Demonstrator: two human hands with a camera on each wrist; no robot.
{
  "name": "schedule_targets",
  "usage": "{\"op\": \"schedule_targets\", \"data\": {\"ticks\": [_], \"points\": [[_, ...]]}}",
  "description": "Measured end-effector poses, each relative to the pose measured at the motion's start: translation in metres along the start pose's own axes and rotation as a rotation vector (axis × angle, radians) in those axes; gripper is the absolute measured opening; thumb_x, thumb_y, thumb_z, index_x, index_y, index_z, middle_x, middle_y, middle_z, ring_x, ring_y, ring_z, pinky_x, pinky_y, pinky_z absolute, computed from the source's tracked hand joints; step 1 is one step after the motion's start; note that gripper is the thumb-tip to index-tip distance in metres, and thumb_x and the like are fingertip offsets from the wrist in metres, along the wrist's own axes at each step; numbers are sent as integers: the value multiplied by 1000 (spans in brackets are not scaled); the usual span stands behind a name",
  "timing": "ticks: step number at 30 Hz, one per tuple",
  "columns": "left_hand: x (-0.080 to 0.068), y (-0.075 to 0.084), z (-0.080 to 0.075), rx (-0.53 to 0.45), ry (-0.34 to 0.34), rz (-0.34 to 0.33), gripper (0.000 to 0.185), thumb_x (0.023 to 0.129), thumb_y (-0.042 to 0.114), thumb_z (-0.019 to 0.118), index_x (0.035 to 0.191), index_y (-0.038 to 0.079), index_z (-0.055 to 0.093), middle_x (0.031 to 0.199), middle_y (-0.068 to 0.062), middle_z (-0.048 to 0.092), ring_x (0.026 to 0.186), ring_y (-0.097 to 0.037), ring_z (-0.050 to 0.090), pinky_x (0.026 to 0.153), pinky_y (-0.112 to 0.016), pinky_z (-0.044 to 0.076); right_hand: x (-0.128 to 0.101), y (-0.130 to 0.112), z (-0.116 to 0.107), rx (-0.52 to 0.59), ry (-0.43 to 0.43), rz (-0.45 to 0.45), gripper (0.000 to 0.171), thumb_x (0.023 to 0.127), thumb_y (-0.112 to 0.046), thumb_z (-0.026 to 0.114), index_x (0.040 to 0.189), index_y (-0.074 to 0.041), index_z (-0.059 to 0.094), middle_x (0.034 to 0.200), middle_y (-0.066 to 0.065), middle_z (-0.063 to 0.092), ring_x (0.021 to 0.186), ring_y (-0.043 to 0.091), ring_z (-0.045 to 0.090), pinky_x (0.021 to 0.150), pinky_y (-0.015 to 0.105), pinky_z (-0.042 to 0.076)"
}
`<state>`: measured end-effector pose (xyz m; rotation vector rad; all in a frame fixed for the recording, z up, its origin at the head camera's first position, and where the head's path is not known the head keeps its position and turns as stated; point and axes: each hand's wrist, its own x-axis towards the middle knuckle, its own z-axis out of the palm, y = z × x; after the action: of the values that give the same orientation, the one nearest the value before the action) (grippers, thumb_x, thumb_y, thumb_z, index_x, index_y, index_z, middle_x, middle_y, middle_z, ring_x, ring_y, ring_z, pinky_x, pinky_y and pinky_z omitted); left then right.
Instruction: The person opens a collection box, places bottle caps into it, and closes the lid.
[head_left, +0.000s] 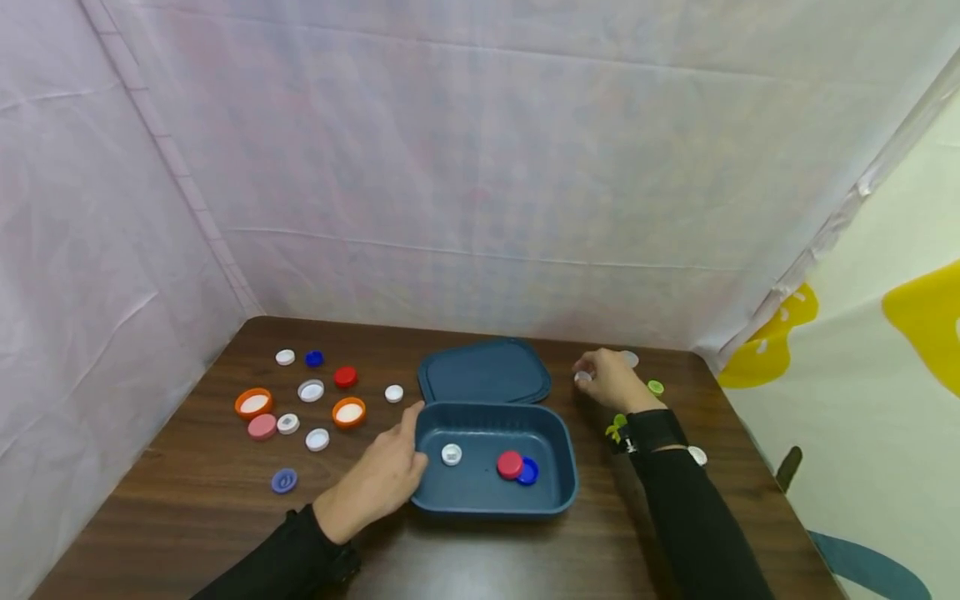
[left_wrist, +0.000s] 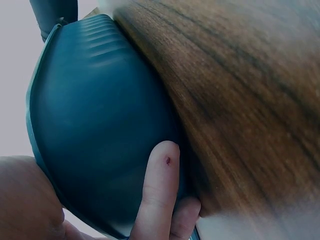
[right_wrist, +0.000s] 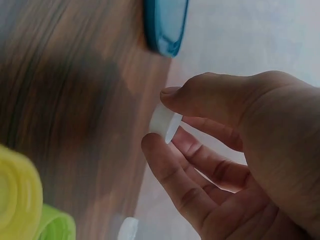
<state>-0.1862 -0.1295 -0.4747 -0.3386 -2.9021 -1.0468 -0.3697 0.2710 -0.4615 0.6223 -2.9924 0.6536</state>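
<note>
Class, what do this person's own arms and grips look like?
The left sleeve and right sleeve are black. A wide black strap circles the right wrist. The left grip and right grip are ungloved; one left finger shows a small mark.

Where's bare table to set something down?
Tabletop between left sleeve and right sleeve, near side of the blue tub. Also between the purple cap and left sleeve. Crowded: left of the tub, with loose caps; lid sits just behind it.
</note>
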Motion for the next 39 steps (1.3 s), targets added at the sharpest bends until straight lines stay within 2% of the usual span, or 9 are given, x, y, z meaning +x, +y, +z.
{"op": "schedule_targets", "data": {"ticks": [10, 17, 26, 31, 35, 39], "points": [[1, 0, -1, 3, -9, -16, 72, 103, 1, 64, 171, -4, 42, 146, -34, 73, 106, -32, 77, 97, -55, 68, -14, -29, -4, 52, 53, -16, 21, 105, -8, 79, 122, 3, 84, 110, 18, 84, 99, 34, 79, 86, 52, 66], [1, 0, -2, 2, -20, -28, 72, 103, 2, 64, 171, -4, 41, 149, -34, 72, 107, -32, 77, 100, -56, 68, -25, -44, -6, 51, 80, -20, 20, 106, -8, 78, 123, -1, 85, 114, 16, 80, 106, 40, 76, 91, 52, 64], [2, 0, -1, 0, -31, -38, 72, 104, 3, 64, 172, -3, 41, 151, -34, 71, 112, -34, 78, 102, -59, 68, -41, -59, -4, 50, 114, -63, 18, 106, -8, 79, 122, -5, 86, 107, 11, 76, 96, 24, 71, 86, 42, 60], [2, 0, -1, 1, -31, -34, 72, 104, 2, 65, 171, -3, 41, 148, -33, 73, 109, -33, 77, 100, -57, 68, -48, -68, -5, 52, 110, -91, 17, 106, -9, 80, 121, -6, 87, 104, 9, 74, 93, 20, 67, 85, 39, 56], [3, -1, -1, 2, -27, -26, 72, 103, 2, 65, 171, -4, 42, 147, -33, 73, 105, -32, 76, 97, -55, 68, -52, -75, -8, 42, 96, -115, 17, 106, -10, 82, 121, -6, 86, 104, 7, 73, 92, 17, 65, 86, 38, 57], [3, -2, -2, 2, -26, -27, 72, 103, 2, 65, 171, -4, 41, 149, -34, 72, 107, -32, 77, 99, -57, 68, -55, -87, -11, 52, 76, -142, 18, 105, -11, 84, 122, -6, 86, 107, 6, 74, 94, 16, 68, 86, 35, 61]]}}
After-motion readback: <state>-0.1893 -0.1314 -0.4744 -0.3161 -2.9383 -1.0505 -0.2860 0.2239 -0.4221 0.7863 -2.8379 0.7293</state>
